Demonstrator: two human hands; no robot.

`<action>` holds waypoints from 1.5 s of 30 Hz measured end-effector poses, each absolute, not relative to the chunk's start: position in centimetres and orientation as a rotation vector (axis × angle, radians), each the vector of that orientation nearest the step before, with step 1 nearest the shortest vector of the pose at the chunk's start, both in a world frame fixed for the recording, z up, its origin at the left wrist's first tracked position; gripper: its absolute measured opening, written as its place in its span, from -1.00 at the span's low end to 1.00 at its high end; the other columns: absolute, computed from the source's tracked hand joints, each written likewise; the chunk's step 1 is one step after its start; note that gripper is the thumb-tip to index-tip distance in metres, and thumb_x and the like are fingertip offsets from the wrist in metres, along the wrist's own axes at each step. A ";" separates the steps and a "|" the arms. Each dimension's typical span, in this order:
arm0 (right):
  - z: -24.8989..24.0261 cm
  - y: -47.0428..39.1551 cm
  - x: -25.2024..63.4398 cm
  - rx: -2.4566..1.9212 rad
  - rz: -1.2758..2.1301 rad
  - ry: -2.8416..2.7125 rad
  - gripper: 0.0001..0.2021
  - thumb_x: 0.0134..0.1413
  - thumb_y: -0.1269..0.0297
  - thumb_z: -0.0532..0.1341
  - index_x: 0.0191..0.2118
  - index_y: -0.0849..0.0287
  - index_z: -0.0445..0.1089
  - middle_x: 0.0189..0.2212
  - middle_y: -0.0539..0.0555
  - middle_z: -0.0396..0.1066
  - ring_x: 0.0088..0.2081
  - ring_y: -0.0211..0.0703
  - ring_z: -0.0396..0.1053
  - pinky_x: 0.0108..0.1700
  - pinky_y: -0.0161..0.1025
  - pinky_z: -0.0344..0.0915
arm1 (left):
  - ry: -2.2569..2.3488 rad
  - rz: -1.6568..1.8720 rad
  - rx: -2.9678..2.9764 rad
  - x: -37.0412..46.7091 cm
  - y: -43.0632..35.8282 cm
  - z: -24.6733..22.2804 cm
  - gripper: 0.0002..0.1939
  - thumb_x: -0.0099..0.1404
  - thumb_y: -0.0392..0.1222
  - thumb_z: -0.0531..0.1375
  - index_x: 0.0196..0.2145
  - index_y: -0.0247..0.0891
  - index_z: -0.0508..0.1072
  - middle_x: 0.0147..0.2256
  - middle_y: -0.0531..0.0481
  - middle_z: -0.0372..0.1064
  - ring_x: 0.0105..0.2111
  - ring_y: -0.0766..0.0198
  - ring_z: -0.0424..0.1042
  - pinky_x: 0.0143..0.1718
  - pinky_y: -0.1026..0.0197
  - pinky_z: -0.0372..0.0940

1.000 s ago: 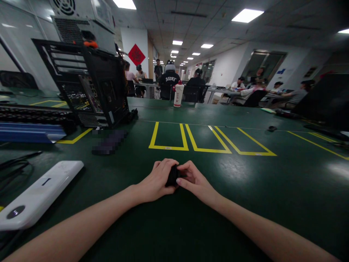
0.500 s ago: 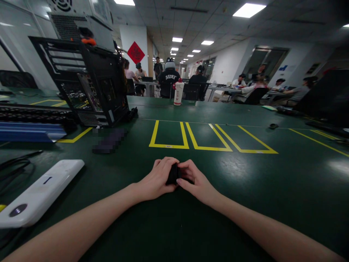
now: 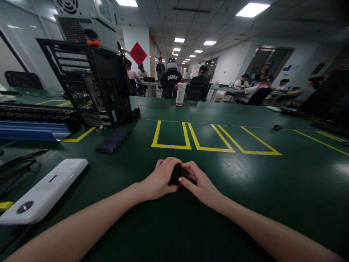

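A small black object (image 3: 175,175) sits between my two hands on the green table (image 3: 180,222); its kind is hard to make out because fingers cover much of it. My left hand (image 3: 160,179) is wrapped round it from the left, thumb at the near side and fingers over the far side. From the right, my right hand (image 3: 198,185) touches its edge with curled fingertips and thumb, leaving a gap beneath the palm.
Yellow tape outlines (image 3: 171,147) mark the table beyond my hands. A white device (image 3: 49,189) lies at left, near black cables (image 3: 19,165). Farther back stand an open computer case (image 3: 100,83) and a white bottle (image 3: 180,94). Several people sit at tables behind.
The whole scene has shifted slightly to the right in view. Both hands keep nearly the same hold on the black object.
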State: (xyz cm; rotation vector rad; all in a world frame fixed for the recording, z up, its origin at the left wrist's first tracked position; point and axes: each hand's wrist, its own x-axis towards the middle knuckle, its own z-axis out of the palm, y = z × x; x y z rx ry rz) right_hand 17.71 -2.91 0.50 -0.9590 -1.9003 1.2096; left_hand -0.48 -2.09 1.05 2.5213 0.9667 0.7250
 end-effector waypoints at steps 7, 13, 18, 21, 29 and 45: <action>0.5 -3.0 17.8 -0.959 1.038 -1.959 -0.84 0.11 0.34 0.06 -0.15 0.08 0.19 -0.19 0.05 0.24 -0.17 -0.15 0.31 -0.09 -0.06 0.31 | 0.954 0.728 2.524 -0.5 -2.1 1.2 -0.42 0.10 -0.30 0.19 0.02 -0.18 0.00 -0.04 -0.11 0.12 -0.03 0.09 0.16 -0.02 0.04 0.05; 0.1 -3.0 17.8 -1.012 1.015 -1.973 -0.74 0.11 0.34 0.07 -0.06 0.08 0.13 -0.16 0.08 0.26 -0.13 -0.12 0.30 -0.09 -0.04 0.30 | 0.965 0.733 2.507 -0.5 -2.1 1.3 -0.42 0.10 -0.29 0.20 0.02 -0.16 0.01 -0.05 -0.10 0.13 -0.04 0.08 0.17 -0.04 0.02 0.07; 0.2 -2.9 17.9 -1.052 0.986 -1.996 -0.70 0.11 0.32 0.06 -0.01 0.09 0.11 -0.12 0.10 0.24 -0.10 -0.10 0.27 -0.04 -0.01 0.26 | 0.969 0.742 2.491 -0.4 -2.0 1.1 -0.39 0.09 -0.28 0.20 0.03 -0.15 0.00 -0.05 -0.10 0.14 -0.05 0.07 0.18 -0.04 0.01 0.08; 0.4 -2.9 18.1 -1.033 0.947 -2.051 -0.74 0.09 0.34 0.08 -0.07 0.10 0.16 -0.15 0.09 0.22 -0.12 -0.10 0.27 -0.04 -0.02 0.26 | 0.959 0.732 2.484 -0.4 -2.0 1.1 -0.43 0.10 -0.28 0.19 0.02 -0.16 0.01 -0.05 -0.10 0.13 -0.05 0.07 0.18 -0.04 0.01 0.08; 0.1 -2.9 17.8 -0.942 1.054 -1.938 -0.85 0.10 0.35 0.07 -0.17 0.08 0.20 -0.17 0.05 0.21 -0.14 -0.17 0.29 -0.07 -0.08 0.30 | 0.940 0.701 2.487 -0.5 -2.3 1.9 -0.44 0.13 -0.31 0.17 0.03 -0.15 0.00 -0.06 -0.10 0.15 -0.04 0.06 0.18 -0.04 -0.03 0.07; 0.3 -2.8 17.9 -0.896 1.218 -1.860 -0.85 0.09 0.35 0.09 -0.18 0.09 0.18 -0.22 0.02 0.26 -0.14 -0.18 0.33 -0.09 -0.13 0.33 | 0.974 0.677 2.461 -0.4 -2.4 2.1 -0.45 0.12 -0.31 0.19 0.01 -0.17 0.03 -0.07 -0.09 0.14 -0.07 0.10 0.19 -0.04 0.01 0.09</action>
